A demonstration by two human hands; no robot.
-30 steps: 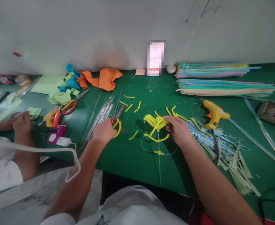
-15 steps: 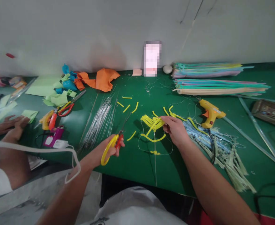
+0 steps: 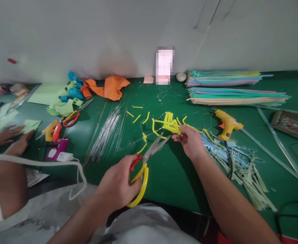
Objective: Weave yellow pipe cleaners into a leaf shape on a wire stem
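Note:
My left hand [image 3: 119, 179] is wrapped round the handles of yellow-and-red scissors [image 3: 146, 156]. Their blades are spread apart, tips up beside the underside of a yellow bundle of bent pipe cleaners [image 3: 170, 122]. Pinching the bundle at its right end is my right hand [image 3: 191, 140], which keeps it just over the green table. Thin wire stretches leftward from the bundle, with a small yellow knot [image 3: 144, 137] near it. Whether the blades touch anything is hard to tell. Short cut yellow pieces [image 3: 145, 118] lie beyond the scissors.
Silvery wires [image 3: 106, 132] lie to the left, a second pair of scissors [image 3: 75, 115] past them. A yellow glue gun [image 3: 227, 123], tassels [image 3: 253, 183] and colourful pipe cleaner bundles [image 3: 237, 96] are at right. Another person's hands [image 3: 16, 137] work on green paper at far left.
The scissors have swung right and toward me, and their blades have opened close to the bundle. My right hand has turned the yellow bundle, so its wire now points left.

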